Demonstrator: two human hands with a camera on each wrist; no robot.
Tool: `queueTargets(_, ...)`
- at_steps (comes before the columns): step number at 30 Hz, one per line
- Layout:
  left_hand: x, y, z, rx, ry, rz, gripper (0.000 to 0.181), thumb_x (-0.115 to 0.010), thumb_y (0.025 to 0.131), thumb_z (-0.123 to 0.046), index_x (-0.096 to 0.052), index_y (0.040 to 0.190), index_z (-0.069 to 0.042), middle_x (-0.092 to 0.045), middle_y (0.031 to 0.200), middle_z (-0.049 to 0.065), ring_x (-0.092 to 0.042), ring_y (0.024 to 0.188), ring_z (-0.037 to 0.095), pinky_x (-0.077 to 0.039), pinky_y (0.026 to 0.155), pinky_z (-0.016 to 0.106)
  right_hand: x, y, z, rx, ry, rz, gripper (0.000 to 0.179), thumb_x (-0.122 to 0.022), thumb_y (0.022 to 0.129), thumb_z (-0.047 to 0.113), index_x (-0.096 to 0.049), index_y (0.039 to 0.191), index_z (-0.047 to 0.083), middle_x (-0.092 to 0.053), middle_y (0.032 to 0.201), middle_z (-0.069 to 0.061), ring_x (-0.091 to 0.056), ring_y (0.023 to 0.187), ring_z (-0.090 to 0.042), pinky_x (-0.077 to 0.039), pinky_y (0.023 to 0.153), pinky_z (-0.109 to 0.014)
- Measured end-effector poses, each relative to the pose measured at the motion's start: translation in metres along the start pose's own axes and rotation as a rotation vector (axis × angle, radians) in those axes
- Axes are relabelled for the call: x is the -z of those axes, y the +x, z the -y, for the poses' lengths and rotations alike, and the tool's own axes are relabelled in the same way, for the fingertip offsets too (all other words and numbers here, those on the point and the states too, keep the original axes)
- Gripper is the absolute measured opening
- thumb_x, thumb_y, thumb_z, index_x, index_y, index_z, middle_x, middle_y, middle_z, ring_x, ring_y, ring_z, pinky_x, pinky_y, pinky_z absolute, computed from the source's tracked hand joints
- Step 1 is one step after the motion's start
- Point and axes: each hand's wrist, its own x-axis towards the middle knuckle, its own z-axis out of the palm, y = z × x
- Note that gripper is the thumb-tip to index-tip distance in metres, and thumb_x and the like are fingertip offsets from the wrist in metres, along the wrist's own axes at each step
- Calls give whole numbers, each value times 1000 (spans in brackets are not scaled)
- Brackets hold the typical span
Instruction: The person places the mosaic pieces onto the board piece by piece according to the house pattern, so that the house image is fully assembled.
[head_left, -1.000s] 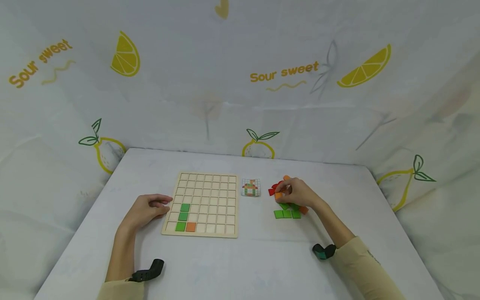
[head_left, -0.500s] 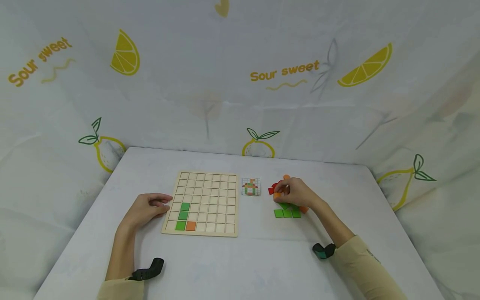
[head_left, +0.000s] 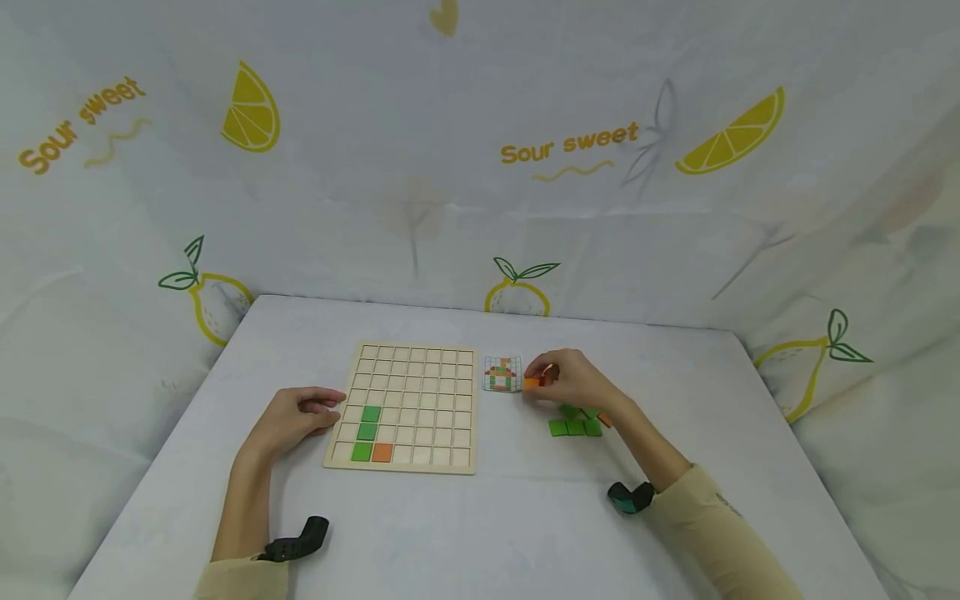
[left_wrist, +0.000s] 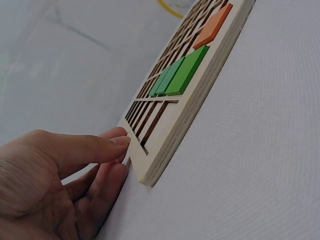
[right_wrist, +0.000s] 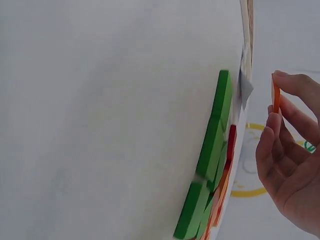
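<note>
My left hand [head_left: 292,421] rests at the left edge of a wooden grid board [head_left: 431,408]. In the left wrist view, thumb and fingertips touch the board's corner area, the fingers loosely bent. Three green square tiles [head_left: 367,432] stand in one column of the board, with an orange square tile [head_left: 382,452] beside the lowest. My right hand [head_left: 573,379] pinches another orange tile [right_wrist: 276,94] between thumb and fingers, raised off the table just right of a small pattern card [head_left: 502,374]. Behind that hand, red pieces are mostly hidden.
Several loose green tiles [head_left: 575,427] lie below my right hand, with an orange piece [head_left: 605,420] next to them. A white cloth covers the table [head_left: 450,533], and a lemon-printed curtain [head_left: 390,167] hangs behind it.
My right hand has lifted away from the loose pile and moved left toward the pattern card, carrying the orange tile. The left hand and the board have stayed put.
</note>
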Motion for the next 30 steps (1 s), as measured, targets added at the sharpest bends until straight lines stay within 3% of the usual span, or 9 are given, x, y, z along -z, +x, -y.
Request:
queueTargets(12,0,1,1,10,-30,1,40,-79,97,-10,-72,133,4,-79,97,7,-68,86,10,-57,73,20,-44,27,59,112,106,62,22,-89,90,22,-82,107,10,-81,103,-4,-63,80,-9,-55,73,-20)
queueTargets(19,0,1,-1,4,-29,1,39,-79,97,-11,-73,133,3,-79,99,9,-67,87,10,-56,73,21,-73,40,91,201,108,128,21,-89,90,22,-82,106,11,-81,102,-2,-65,77,-4,-56,74,-19)
queueTargets(25,-1,0,-2,-6,-15,-2,39,-79,97,-11,-73,132,2,-78,98,9,-66,86,10,-55,73,20,-100,48,112,231,117,222,19,-89,90,22,-82,105,12,-80,98,0,-62,73,-1,-52,71,-16)
queueTargets(30,-1,0,-1,5,-24,-1,39,-79,97,-10,-73,133,3,-77,98,9,-66,86,11,-56,72,21,-116,52,124,276,66,284,20,-90,90,22,-82,105,11,-78,90,2,-58,68,3,-49,68,-13)
